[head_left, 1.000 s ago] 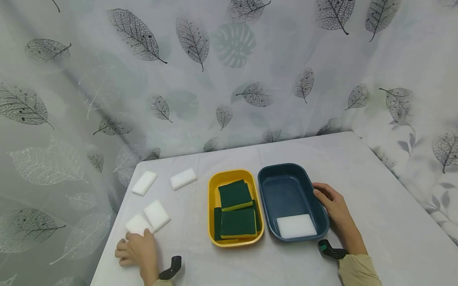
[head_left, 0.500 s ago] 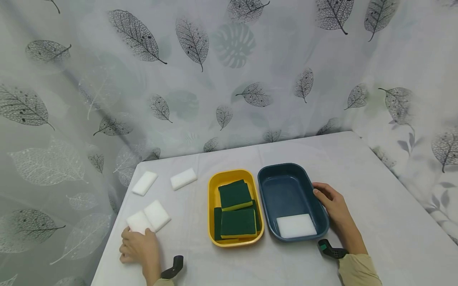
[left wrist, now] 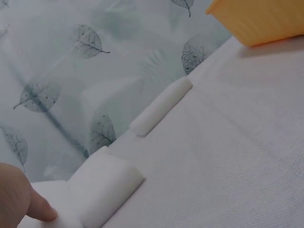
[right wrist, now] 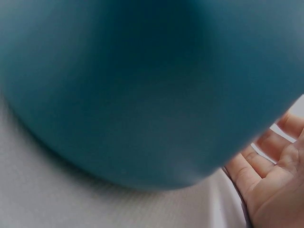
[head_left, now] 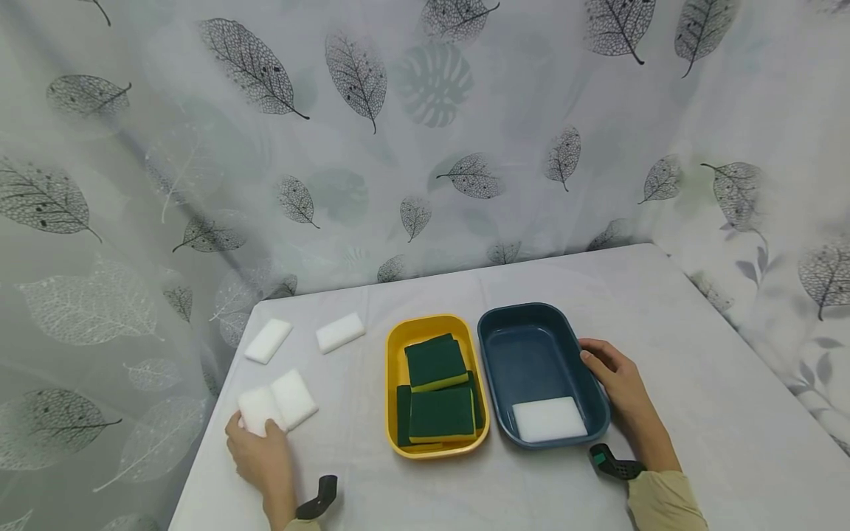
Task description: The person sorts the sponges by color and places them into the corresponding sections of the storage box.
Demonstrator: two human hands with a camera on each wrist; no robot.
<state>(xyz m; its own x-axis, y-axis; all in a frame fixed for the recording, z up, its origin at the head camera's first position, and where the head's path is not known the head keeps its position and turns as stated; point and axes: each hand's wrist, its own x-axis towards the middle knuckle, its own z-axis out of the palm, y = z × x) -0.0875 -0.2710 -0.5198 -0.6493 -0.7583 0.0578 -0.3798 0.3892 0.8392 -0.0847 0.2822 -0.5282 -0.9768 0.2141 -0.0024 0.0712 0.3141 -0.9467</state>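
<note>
My left hand [head_left: 259, 453] is at the near end of a white sponge [head_left: 259, 409], gripping it between thumb and fingers. A second white sponge [head_left: 294, 400] lies right against it. In the left wrist view the thumb [left wrist: 42, 209] presses on the held sponge; the other fingertips are hidden. My right hand [head_left: 617, 376] rests at the right side of a dark blue tray [head_left: 488, 369], touching its rim. The right wrist view shows fairly straight fingers [right wrist: 244, 173] along the tray's outer wall. One white sponge [head_left: 550, 419] lies flat in the tray's near end.
A yellow tray [head_left: 392, 339] with several green-and-yellow scouring sponges [head_left: 441, 415] stands directly left of the blue one. Two more white sponges [head_left: 268, 340] [head_left: 341, 332] lie toward the back left of the white-covered table [head_left: 531, 490]. A leaf-patterned curtain [head_left: 412, 147] hangs behind.
My left hand has shifted slightly forward and right, its fingers closing about the white sponge, which has edged closer against its neighbour. My right hand and both trays stay put.
</note>
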